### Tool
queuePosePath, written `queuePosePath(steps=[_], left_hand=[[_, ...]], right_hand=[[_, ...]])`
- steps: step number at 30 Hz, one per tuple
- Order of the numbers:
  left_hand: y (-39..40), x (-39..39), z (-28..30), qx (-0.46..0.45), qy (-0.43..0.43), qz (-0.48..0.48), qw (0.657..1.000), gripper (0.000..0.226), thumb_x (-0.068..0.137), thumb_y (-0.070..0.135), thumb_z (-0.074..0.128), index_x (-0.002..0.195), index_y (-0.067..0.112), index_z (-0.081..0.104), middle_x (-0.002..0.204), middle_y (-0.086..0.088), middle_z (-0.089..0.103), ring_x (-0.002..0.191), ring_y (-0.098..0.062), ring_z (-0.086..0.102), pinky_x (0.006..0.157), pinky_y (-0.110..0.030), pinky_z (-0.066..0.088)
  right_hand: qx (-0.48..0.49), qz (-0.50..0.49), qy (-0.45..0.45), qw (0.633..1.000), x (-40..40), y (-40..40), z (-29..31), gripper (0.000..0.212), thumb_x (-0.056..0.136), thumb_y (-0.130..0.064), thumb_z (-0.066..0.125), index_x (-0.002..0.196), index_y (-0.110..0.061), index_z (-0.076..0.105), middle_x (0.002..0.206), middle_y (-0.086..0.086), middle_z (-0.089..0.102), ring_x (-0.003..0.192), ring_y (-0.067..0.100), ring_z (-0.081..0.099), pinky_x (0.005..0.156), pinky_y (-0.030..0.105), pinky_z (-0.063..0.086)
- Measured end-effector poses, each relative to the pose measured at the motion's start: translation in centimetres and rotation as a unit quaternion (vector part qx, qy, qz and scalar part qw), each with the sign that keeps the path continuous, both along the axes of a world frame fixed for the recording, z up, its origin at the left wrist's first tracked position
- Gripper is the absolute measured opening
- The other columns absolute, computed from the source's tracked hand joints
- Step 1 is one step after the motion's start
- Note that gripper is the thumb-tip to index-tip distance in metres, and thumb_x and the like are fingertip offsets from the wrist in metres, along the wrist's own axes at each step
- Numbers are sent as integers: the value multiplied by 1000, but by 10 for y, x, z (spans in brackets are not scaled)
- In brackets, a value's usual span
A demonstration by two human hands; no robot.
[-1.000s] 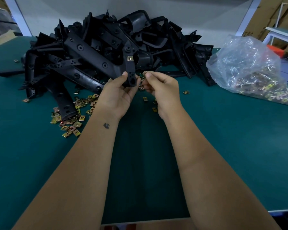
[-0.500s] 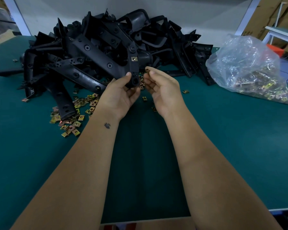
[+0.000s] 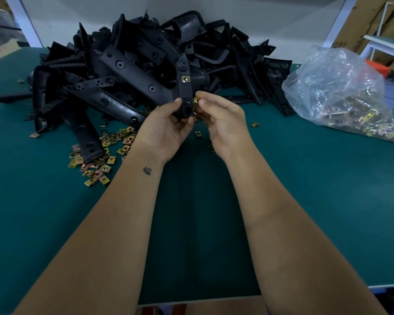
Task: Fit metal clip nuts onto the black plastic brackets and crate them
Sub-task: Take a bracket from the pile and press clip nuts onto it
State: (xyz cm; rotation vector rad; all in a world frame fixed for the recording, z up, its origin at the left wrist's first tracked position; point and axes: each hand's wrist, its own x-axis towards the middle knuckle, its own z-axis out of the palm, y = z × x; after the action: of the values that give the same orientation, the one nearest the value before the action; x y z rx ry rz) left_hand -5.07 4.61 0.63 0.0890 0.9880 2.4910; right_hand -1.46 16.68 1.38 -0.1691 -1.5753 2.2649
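Since half a second ago, both hands have lifted the held bracket (image 3: 185, 92) slightly higher, and the right hand (image 3: 223, 122) has brought a clip nut (image 3: 196, 100) up against the bracket's right edge, where before its fingers hovered just beside it.

Nearest the camera, two bare forearms reach forward over the green surface (image 3: 316, 201); the left one carries a small dark mark near the wrist. The left hand (image 3: 166, 130) has its grip clamped on the lower end of the held bracket, thumb on the near face and fingers curled behind it, keeping the bracket roughly upright. The right hand's grip is closed on the clip nut, pinched between thumb and forefinger and touching the bracket just right of a round hole in its lower end. Higher on the same bracket, a fitted clip nut (image 3: 185, 78) already sits on its face.

Left of the held bracket and nearer than the pile, a scatter of loose clip nuts (image 3: 100, 160) lies on the surface, some touching a black bracket that slopes down from the heap. A few single nuts lie just right of the hands.

Behind the held bracket rises a large pile of black brackets (image 3: 146, 53). Well right of the held bracket, a clear plastic bag (image 3: 334, 87) holds more clip nuts.
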Motion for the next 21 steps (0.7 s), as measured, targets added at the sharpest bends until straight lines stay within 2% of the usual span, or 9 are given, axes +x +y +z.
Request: queuePosePath(steps=[3, 7, 10, 15, 21], left_hand=[[0, 0, 0, -6, 7, -2, 1000, 13, 96, 12, 59, 107, 8, 66, 93, -8, 71, 77, -15, 67, 64, -21, 54], [-1, -1, 0, -6, 15, -3, 1000, 11, 96, 12, 59, 104, 10, 66, 91, -6, 73, 73, -13, 70, 63, -20, 54], [-1, -1, 0, -1, 17, -5, 1000, 13, 96, 12, 59, 107, 9, 64, 96, -7, 71, 76, -14, 68, 63, -20, 54], [-2, 0, 1, 18, 15, -7, 1000, 11, 97, 12, 57, 103, 9, 66, 90, -6, 72, 74, -14, 67, 64, -20, 54], [0, 0, 0, -8, 32, -11, 999, 10, 97, 12, 58, 104, 11, 63, 93, -5, 72, 75, -13, 69, 62, -20, 53]], right_hand=[[13, 3, 2, 1000, 1, -2, 1, 17, 88, 6, 63, 93, -7, 73, 87, 6, 72, 87, 16, 65, 88, 28, 52], [21, -7, -7, 1000, 1, -2, 1, 18, 87, 6, 64, 95, -8, 71, 94, 12, 69, 91, 21, 62, 97, 37, 50], [19, -6, -11, 1000, 1, -2, 2, 19, 86, 5, 64, 97, -9, 70, 90, 10, 69, 88, 20, 62, 95, 37, 51], [13, -15, -15, 1000, 0, -1, 2, 21, 86, 5, 64, 98, -11, 70, 81, 6, 68, 80, 17, 61, 92, 37, 51], [36, -6, -22, 999, 0, -3, 2, 23, 85, 3, 65, 101, -13, 69, 93, 12, 70, 91, 21, 62, 99, 40, 49]])
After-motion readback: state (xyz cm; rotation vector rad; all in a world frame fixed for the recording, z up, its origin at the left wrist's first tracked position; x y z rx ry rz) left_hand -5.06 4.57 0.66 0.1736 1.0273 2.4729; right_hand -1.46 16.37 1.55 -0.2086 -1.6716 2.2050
